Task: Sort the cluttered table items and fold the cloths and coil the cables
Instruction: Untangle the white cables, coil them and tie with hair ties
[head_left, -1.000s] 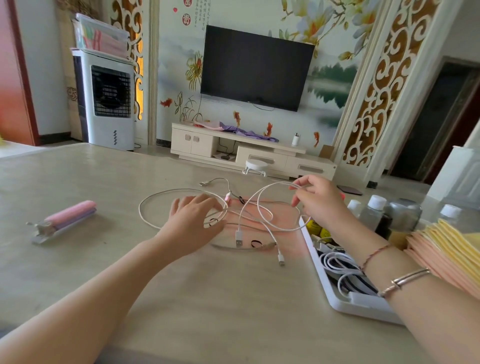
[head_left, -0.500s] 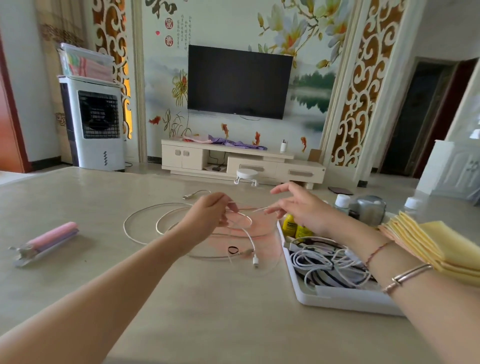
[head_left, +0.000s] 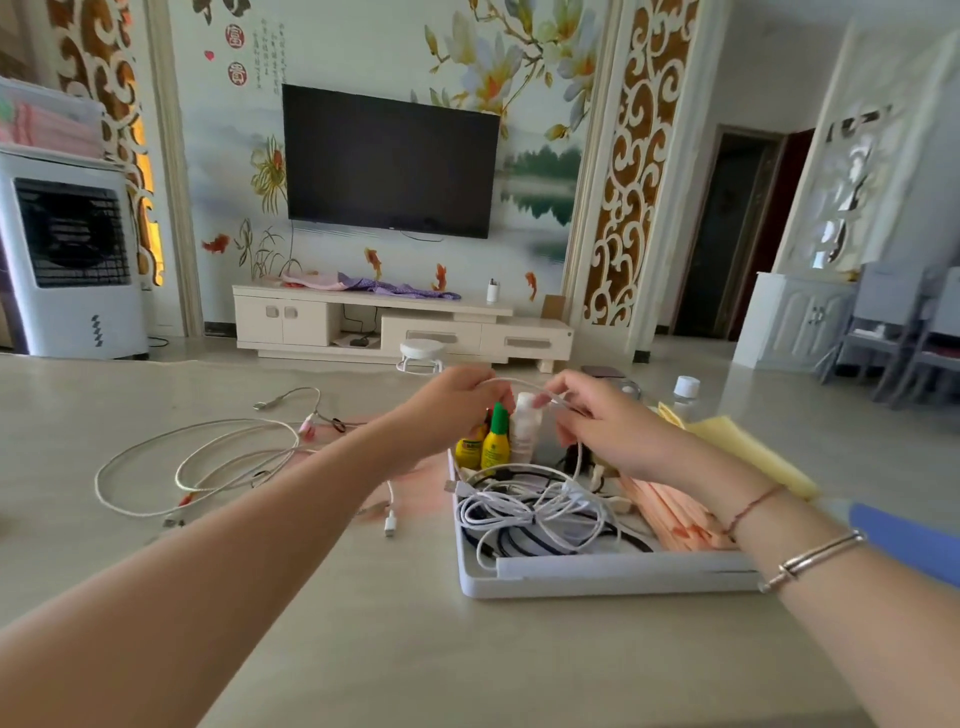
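Both hands are up over the white tray (head_left: 597, 574), pinching one white cable (head_left: 511, 383) stretched between them: left hand (head_left: 452, 402) on one end, right hand (head_left: 602, 421) on the other, fingers curled around it. Main risk: the slack drops into the cable tangle (head_left: 530, 512) in the tray, so pulling likely drags the knot or tips the small bottles (head_left: 493, 441) just below. More loose cables (head_left: 208, 457) lie on the table (head_left: 363, 649) to the left, cloths (head_left: 748, 447) to the right.
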